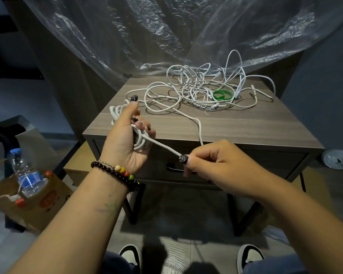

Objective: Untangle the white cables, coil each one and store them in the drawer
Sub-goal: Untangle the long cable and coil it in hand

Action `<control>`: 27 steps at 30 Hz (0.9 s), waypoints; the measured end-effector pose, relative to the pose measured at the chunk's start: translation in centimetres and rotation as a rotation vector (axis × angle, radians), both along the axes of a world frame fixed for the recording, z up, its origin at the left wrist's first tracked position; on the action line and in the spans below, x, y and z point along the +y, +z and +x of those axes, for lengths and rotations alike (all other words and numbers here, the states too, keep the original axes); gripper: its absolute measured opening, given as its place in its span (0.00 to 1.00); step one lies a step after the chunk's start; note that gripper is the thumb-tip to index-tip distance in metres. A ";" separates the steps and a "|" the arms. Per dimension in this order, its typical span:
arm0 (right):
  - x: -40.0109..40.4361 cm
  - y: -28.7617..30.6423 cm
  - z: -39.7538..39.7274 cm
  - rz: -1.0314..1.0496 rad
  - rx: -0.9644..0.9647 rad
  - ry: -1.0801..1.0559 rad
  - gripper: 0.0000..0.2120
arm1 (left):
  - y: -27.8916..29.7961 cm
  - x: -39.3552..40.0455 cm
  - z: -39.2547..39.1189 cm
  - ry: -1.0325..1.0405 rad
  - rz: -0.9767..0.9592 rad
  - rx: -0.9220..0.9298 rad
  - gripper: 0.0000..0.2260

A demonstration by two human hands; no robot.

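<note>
- Left hand (127,139), left of centre in the frame: palm toward the camera, three fingers curled round a bundle of coiled loops (141,142), index finger straight and pointing up, loops spilling out behind the hand toward the upper left.
- Right hand (212,165), right of centre and a little lower: thumb and forefinger pinching the thick white cable (162,147), other fingers curled under.
- Between the two hands: a short taut run of that cable, long axis slanting from the left palm down toward the lower right and the right thumb.
- Beyond the pinch: same cable rising behind the right hand to the nightstand top (246,127), then bending back toward the upper centre into the tangle of thinner white cables (206,89).
- Green band (222,94) lying inside the tangle, right of its middle.
- Judged from this: next wrap likely led by the right hand, carrying the taut run up and over toward the left palm; slack to be drawn from the upper right, so a snag in the tangle is the risk.
- Drawer (236,161) beneath the top: closed, dark handle (173,169) partly hidden by the right thumb; no cable stored yet, most of the job ahead.
</note>
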State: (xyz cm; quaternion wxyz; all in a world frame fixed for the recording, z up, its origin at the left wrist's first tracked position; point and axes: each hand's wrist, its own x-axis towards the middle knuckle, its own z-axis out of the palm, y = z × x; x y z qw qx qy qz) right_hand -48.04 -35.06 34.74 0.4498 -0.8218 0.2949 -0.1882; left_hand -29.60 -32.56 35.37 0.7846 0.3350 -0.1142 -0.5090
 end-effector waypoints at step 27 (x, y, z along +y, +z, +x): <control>-2.2 0.0 -1.9 -0.153 -0.130 -0.100 0.08 | 1.1 1.6 1.0 -0.277 -0.157 0.065 0.10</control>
